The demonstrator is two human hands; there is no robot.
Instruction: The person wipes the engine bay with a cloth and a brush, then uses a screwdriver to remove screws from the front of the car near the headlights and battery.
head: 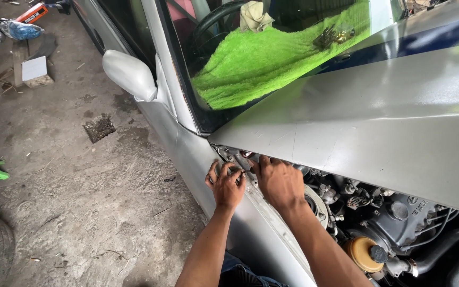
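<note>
The hood (378, 127) stands raised on the silver car, its rear corner lifted just clear of the fender (251, 223), which leaves a narrow gap where both hands work; the hinge (235, 158) sits in that gap, right under the hood's corner and just below the windshield (272, 58).

The left hand (226, 185) rests on the fender's top edge, fingers curled in toward the hinge, seemingly bracing against the panel for steadiness; whether it grips anything I cannot tell. The right hand (278, 180) lies just beside it, knuckles up, fingers tucked under the hood's edge; a thin dark tool (245, 171) shows between the two hands, apparently pinched by the right fingers, though the grip itself is hidden. The hinge lies just ahead of both sets of fingertips, touching or nearly so.

A green towel (272, 58) is spread behind the glass; the engine (399, 223) lies open to the right; the mirror (129, 74) juts over the concrete floor (81, 202).
</note>
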